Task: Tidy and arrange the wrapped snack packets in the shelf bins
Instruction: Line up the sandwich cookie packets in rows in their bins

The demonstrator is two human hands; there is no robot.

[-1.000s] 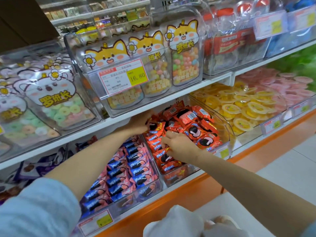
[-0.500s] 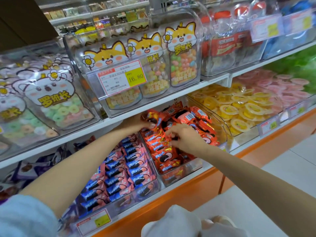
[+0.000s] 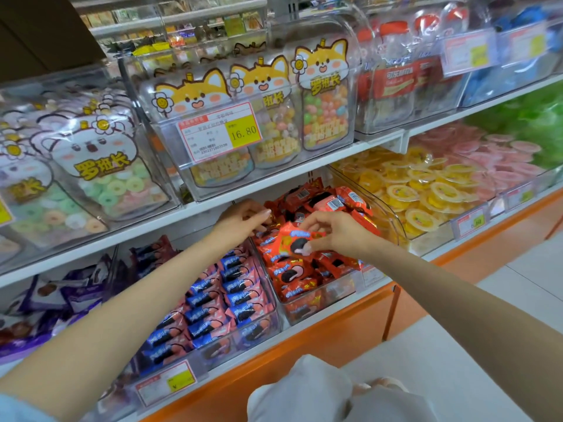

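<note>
1. Well, nearest me, the person's knees in pale cloth trousers (image 3: 304, 388) are bent low before the orange shelf base (image 3: 335, 339).
2. Next comes a clear plastic bin (image 3: 259, 333) of blue-and-pink wrapped packets (image 3: 231, 287), standing in tidy rows.
3. Just beside it, to its right, is the clear plastic bin of red packets (image 3: 323, 306). Its front rows stand upright, and its back is a loose heap (image 3: 320, 199).
4. The right hand (image 3: 338, 236) pinches one red foil-wrapped snack packet (image 3: 292, 243) between thumb and fingertips, lifted just above the front rows.
5. The left hand (image 3: 240, 220) reaches to the heap's near edge, fingers loosely extended against the packets. I see nothing gripped.
6. I'd say the heap is the danger. It is piled close to the bin's rim, so a nudge from either wrist could slide packets over the wall or down onto the neat rows. The pinch is also light and the foil slick, so the packet may slip or land crooked.
7. Farther up, a clear lidded bin of fox-shaped candy bags (image 3: 262, 117) carries a red-and-yellow price label (image 3: 219, 132).
</note>
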